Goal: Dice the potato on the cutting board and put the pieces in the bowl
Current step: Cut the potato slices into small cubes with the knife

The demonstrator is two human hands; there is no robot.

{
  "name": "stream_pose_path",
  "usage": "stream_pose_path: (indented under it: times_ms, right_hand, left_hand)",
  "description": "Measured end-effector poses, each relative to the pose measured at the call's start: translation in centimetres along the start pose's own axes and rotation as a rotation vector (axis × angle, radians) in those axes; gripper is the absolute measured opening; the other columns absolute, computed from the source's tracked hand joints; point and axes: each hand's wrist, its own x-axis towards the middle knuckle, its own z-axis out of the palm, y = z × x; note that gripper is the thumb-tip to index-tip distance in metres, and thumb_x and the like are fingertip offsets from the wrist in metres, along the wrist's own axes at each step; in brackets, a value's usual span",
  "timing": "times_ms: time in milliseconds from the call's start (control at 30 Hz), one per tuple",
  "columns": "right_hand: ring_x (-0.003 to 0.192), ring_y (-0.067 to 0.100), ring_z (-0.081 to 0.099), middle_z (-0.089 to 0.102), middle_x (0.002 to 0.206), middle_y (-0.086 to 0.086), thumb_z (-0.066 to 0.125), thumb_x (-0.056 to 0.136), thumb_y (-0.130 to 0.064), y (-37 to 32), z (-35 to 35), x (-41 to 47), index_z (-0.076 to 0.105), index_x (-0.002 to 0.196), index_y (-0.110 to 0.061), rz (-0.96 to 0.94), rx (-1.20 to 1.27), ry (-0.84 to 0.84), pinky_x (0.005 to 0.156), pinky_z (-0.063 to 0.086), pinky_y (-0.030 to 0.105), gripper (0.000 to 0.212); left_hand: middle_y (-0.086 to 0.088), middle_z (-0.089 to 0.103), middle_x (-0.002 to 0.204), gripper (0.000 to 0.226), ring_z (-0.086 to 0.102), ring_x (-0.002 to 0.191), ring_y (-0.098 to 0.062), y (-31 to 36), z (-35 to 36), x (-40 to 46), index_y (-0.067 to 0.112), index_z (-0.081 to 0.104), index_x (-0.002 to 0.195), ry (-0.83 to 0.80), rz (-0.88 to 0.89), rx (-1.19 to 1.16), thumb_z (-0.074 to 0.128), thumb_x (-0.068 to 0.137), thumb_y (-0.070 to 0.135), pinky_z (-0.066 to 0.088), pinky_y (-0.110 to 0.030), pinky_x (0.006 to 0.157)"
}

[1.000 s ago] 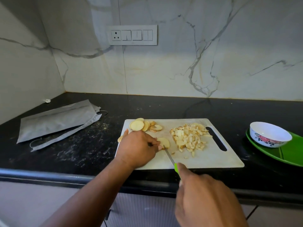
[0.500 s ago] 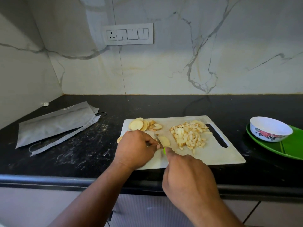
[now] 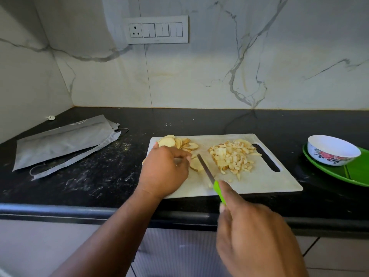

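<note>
A white cutting board (image 3: 265, 182) lies on the black counter. Round potato slices (image 3: 175, 142) are stacked at its far left corner, and a pile of diced potato (image 3: 232, 156) sits toward its right. My left hand (image 3: 164, 170) holds down a small stack of slices (image 3: 196, 164) near the board's middle, fingers curled on them. My right hand (image 3: 255, 238) grips a green-handled knife (image 3: 211, 176), whose blade lies across those slices. The white flowered bowl (image 3: 332, 149) stands empty at the far right.
The bowl sits on a green plate (image 3: 357, 172) at the counter's right edge. A grey cloth pouch (image 3: 63, 142) with straps lies on the left. A switch panel (image 3: 157, 30) is on the marble wall. The counter's rounded front edge runs just below the board.
My right hand has drawn the knife back toward me, away from the board, after pushing forward half a second ago. My left hand has stayed on the slices.
</note>
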Motion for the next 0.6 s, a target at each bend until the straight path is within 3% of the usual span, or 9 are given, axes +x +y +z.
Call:
stream_pose_path:
  times_ms: [33,100,200,300,367,433,533,600]
  right_hand:
    - [0.061,0.005,0.051,0.05,0.07,-0.012,0.027,0.101,-0.045,-0.3,0.8,0.5,0.003,0.154,-0.039,-0.015,-0.004,0.03,0.052,0.037,0.015,0.059]
    - [0.063,0.006,0.055,0.056,0.073,-0.012,0.032,0.1,-0.041,-1.2,2.9,1.4,0.013,0.155,-0.033,-0.03,-0.002,0.056,0.057,0.047,0.019,0.059]
    - [0.062,0.006,0.059,0.06,0.074,-0.011,0.039,0.098,-0.041,-1.7,5.0,1.9,0.018,0.154,-0.029,-0.036,0.009,0.067,0.059,0.056,0.027,0.061]
    - [0.057,0.002,0.056,0.056,0.069,-0.013,0.037,0.1,-0.043,0.2,4.7,1.8,0.018,0.153,-0.033,0.033,0.024,0.116,0.048,0.044,0.014,0.057]
    - [0.057,0.002,0.053,0.055,0.068,-0.015,0.035,0.101,-0.042,1.2,3.8,1.7,0.022,0.153,-0.036,0.079,0.027,0.162,0.044,0.034,0.013,0.055]
    - [0.059,0.003,0.053,0.055,0.069,-0.015,0.034,0.1,-0.042,1.5,2.9,1.6,0.025,0.153,-0.038,0.095,0.02,0.173,0.045,0.033,0.014,0.054]
    - [0.055,0.004,0.049,0.053,0.068,-0.013,0.033,0.1,-0.043,0.0,2.6,1.4,0.021,0.153,-0.036,0.045,-0.002,0.138,0.044,0.03,0.015,0.055]
    - [0.056,0.004,0.052,0.055,0.069,-0.011,0.034,0.1,-0.042,-1.2,3.1,1.7,0.019,0.154,-0.033,-0.016,-0.001,0.11,0.047,0.035,0.015,0.056]
  left_hand:
    - [0.01,0.078,0.083,0.015,0.065,0.057,-0.007,0.0,-0.2,-0.1,0.032,0.081,0.108,0.075,-0.008,-0.07,0.07,0.097,0.032,0.055,-0.036,0.104]
    - [0.01,0.079,0.098,0.016,0.068,0.067,-0.003,0.1,-0.6,-0.2,0.029,0.081,0.11,0.194,-0.06,-0.226,0.07,0.098,0.027,0.06,-0.025,0.085]
    - [0.016,0.078,0.099,0.017,0.062,0.07,0.004,0.0,-0.9,-0.1,0.03,0.08,0.111,0.257,-0.173,-0.44,0.066,0.101,0.026,0.058,-0.025,0.083]
    - [0.026,0.075,0.085,0.02,0.057,0.063,0.006,-0.1,-1.2,-0.1,0.03,0.078,0.11,0.28,-0.272,-0.615,0.061,0.104,0.021,0.053,-0.013,0.062]
    - [0.029,0.074,0.086,0.022,0.054,0.062,0.006,-0.3,-1.3,0.1,0.03,0.077,0.11,0.277,-0.322,-0.695,0.059,0.105,0.018,0.046,-0.006,0.052]
    - [0.026,0.076,0.095,0.022,0.058,0.07,0.004,-0.4,-1.5,0.3,0.029,0.077,0.111,0.283,-0.355,-0.754,0.059,0.105,0.018,0.05,-0.009,0.059]
    - [0.017,0.079,0.1,0.024,0.07,0.102,0.0,-0.7,-1.8,0.4,0.029,0.078,0.107,0.314,-0.402,-0.863,0.059,0.105,0.015,0.056,-0.03,0.099]
    - [0.016,0.079,0.098,0.025,0.072,0.103,0.0,-0.5,-2.0,0.3,0.027,0.078,0.106,0.342,-0.419,-0.907,0.058,0.105,0.013,0.054,-0.037,0.105]
